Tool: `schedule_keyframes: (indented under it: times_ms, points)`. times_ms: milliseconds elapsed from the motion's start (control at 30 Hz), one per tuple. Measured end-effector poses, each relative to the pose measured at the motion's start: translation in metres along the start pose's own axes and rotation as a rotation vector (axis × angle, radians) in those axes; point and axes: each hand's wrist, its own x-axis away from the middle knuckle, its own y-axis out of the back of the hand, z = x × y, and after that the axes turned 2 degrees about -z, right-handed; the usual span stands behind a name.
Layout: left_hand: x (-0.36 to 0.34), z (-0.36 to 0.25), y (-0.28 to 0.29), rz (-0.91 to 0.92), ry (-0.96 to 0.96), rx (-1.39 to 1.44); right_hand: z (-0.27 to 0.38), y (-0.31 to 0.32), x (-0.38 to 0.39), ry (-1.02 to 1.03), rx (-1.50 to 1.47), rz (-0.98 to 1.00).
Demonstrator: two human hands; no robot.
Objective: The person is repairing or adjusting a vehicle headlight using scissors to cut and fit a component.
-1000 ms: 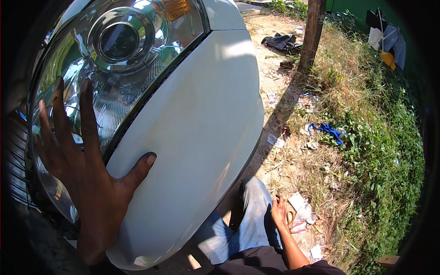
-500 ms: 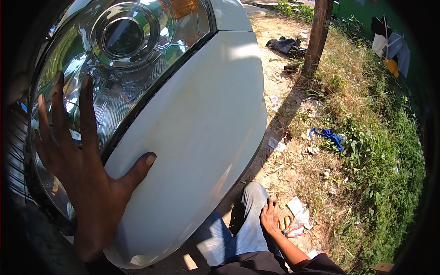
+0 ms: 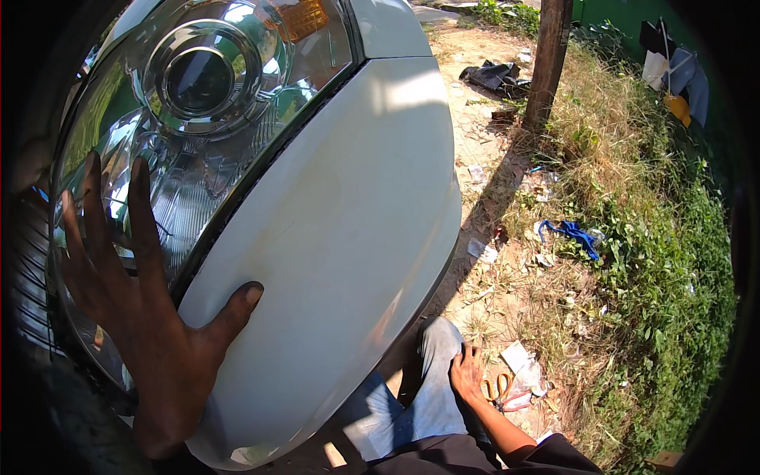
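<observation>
My left hand (image 3: 154, 332) lies spread over a vehicle's clear headlight (image 3: 199, 81), fingers on its lens and thumb reaching across the edge onto the white body panel (image 3: 340, 206). Nothing is held in it. The headlight has a round projector lens and an amber section (image 3: 299, 19) at its far end. My right hand (image 3: 469, 372) rests on my knee in faded jeans (image 3: 437, 396), fingers loosely spread and holding nothing visible. Just right of it on the ground lie scissors with yellowish handles (image 3: 500, 386).
A wooden post (image 3: 548, 67) stands beyond the panel, near a crumpled black sheet (image 3: 495, 77). Blue cloth (image 3: 570, 235) and paper scraps (image 3: 516, 356) litter the dry ground. Grass and weeds (image 3: 657, 317) run along the right, below a green wall (image 3: 613, 17).
The headlight and panel sit slightly lower and further left in view. My left fingers are a little nearer to me along the lens. My right hand stays on the knee.
</observation>
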Motion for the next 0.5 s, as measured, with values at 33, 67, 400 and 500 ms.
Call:
schedule_keyframes:
  times_ms: [33, 67, 400, 500]
  points:
    - [-0.001, -0.001, 0.001, 0.005, -0.001, 0.004, 0.001, 0.001, -0.001, -0.005, -0.006, -0.005]
    - [-0.001, -0.001, 0.002, 0.01, -0.001, 0.008, 0.001, 0.002, -0.003, -0.001, -0.004, -0.005]
    - [-0.005, -0.003, 0.015, 0.085, 0.139, 0.111, 0.047, 0.058, -0.013, 0.161, -0.483, -0.39]
    - [-0.004, -0.002, 0.015, 0.039, 0.128, 0.212, 0.148, 0.123, -0.002, 0.391, -0.758, -0.488]
